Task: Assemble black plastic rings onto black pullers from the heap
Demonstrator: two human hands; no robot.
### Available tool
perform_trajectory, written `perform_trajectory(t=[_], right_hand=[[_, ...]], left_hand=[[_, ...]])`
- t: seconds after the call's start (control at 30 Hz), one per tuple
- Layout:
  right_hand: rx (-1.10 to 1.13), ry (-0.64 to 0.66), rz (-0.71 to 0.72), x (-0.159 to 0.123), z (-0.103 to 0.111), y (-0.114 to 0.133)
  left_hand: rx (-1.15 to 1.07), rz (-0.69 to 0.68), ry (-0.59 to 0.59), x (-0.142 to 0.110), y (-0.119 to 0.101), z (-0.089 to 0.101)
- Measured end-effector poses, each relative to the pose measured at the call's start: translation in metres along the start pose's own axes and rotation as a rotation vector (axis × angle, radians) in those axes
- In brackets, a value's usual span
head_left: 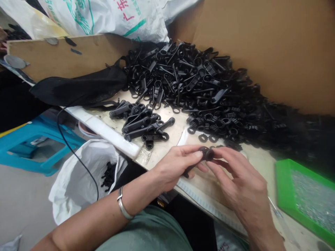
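Note:
My left hand [180, 160] grips a black plastic arm-shaped part [202, 152] over the table edge, its narrow end pointing down toward me. The fingers of my right hand [235, 174] pinch the round, ring-like end of the same part; whether a separate ring sits there I cannot tell. Beyond my hands lies a small group of black arm parts [146, 125], some with round ends. Black toothed rings [209, 125] lie just past my right fingers, at the front of a large heap of loose black parts [178, 76].
A green tray [284, 184] of small shiny pieces stands at the right, near a thin screwdriver-like tool [274, 207]. Below the table's left edge is a white bag-lined bin [70, 181] with black parts inside. A blue stool [49, 153], cable [75, 153] and cardboard wall [274, 52] surround the place.

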State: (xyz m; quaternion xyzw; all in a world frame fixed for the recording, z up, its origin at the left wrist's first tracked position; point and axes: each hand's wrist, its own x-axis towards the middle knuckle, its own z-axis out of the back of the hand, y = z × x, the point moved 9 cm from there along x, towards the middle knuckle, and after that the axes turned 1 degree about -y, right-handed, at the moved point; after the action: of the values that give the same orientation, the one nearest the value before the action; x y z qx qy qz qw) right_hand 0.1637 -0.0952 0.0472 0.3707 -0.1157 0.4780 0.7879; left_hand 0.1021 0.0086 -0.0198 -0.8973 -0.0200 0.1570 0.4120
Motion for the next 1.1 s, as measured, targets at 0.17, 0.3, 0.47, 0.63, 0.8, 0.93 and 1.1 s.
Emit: perform_trajectory(t=[0.17, 0.3, 0.47, 0.63, 0.8, 0.93, 1.1], right_hand=[[-0.125, -0.002, 0.098, -0.001, 0.001, 0.022], [-0.141, -0.03, 0.153, -0.004, 0.002, 0.029], [-0.152, -0.108, 0.157, -0.007, 0.006, 0.029], [-0.188, -0.11, 0.221, -0.009, 0.007, 0.037], [-0.124, -0.081, 0.16, -0.011, 0.007, 0.031], [-0.125, -0.089, 0.095, -0.011, 0.007, 0.022], [-0.084, -0.099, 0.072, -0.015, 0.001, 0.021]], left_hand=[[0.11, -0.132, -0.102, 0.004, -0.002, 0.002], [0.168, -0.203, -0.104, 0.002, -0.006, -0.003], [0.418, -0.285, -0.09, -0.007, -0.009, -0.007], [0.581, -0.285, -0.098, -0.016, -0.003, -0.005], [0.619, -0.278, -0.088, -0.022, 0.006, -0.005], [0.57, -0.26, -0.03, -0.023, 0.009, -0.009], [0.552, -0.228, 0.016, -0.023, 0.012, -0.007]])
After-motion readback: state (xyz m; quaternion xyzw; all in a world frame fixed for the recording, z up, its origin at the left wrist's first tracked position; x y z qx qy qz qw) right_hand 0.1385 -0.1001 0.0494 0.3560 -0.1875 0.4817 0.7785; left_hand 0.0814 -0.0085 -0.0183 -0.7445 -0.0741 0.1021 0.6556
